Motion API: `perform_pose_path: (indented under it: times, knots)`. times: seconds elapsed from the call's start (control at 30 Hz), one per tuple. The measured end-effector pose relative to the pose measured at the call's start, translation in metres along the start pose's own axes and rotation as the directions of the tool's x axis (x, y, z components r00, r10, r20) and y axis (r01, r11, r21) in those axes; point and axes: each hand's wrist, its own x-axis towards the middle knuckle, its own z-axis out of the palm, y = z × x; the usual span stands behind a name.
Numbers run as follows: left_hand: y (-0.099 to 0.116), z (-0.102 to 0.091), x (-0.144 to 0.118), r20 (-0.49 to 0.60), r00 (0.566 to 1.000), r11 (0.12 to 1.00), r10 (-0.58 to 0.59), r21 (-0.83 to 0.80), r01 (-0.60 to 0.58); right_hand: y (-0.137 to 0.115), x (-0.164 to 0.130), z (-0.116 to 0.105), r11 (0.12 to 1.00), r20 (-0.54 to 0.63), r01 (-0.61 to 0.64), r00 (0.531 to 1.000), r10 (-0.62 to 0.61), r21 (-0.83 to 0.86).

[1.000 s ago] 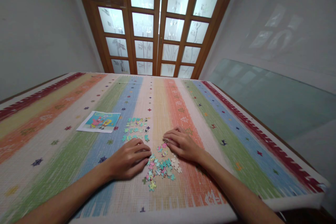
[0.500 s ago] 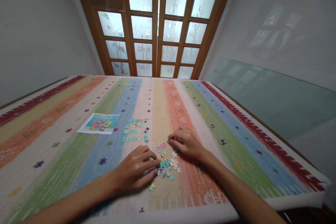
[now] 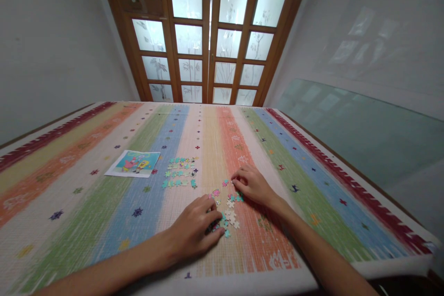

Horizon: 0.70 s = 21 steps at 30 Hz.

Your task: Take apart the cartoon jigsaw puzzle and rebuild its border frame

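My left hand (image 3: 197, 222) rests over a pile of small jigsaw puzzle pieces (image 3: 227, 226). Its thumb and forefinger are apart, with pieces showing between and beside them; the palm hides part of the pile. My right hand (image 3: 252, 185) hovers low at the far right of the pieces, fingers curled and tips together; what is at the tips is too small to tell. Just left of those fingertips lies a teal and pink piece (image 3: 225, 183). Teal pieces (image 3: 239, 198) lie below that hand, cream ones (image 3: 231, 215) between both hands, and a pink piece (image 3: 216, 193) beyond my left fingers.
Several rows of puzzle pieces (image 3: 179, 173) are laid out beyond my left hand. Left of them lies a cartoon picture sheet (image 3: 133, 164). A striped cloth (image 3: 114, 222) covers the table. Glazed wooden doors (image 3: 210, 37) stand behind, with walls on both sides.
My left hand has slid right over the pile, its thumb and forefinger spreading. My right hand has shifted slightly right, and a teal and pink piece now shows beside its fingertips.
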Motion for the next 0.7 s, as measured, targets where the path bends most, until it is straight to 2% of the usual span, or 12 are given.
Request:
perform_pose_path:
  times: [0.13,0.37,0.57,0.7]
  knots:
    - [0.0005,-0.0032,0.0016,-0.016,1.000,1.000,0.018,-0.003,-0.018,0.0007,-0.0001,0.0009,1.000,0.006,-0.008,1.000,0.008,0.000]
    - [0.0040,-0.0058,0.0023,-0.030,0.997,0.994,0.064,0.088,-0.061,0.0016,-0.0011,0.0034,1.000,0.006,-0.007,1.000,0.007,0.002]
    - [0.0002,-0.0028,-0.0021,-0.070,0.996,0.998,0.054,-0.026,-0.056,-0.0005,-0.0004,0.0021,0.999,0.007,-0.023,1.000,0.023,0.040]
    - [-0.0018,-0.0007,-0.0039,-0.082,0.993,0.996,0.081,0.035,-0.078,-0.0006,-0.0002,0.0016,0.999,0.010,-0.018,1.000,0.018,0.046]
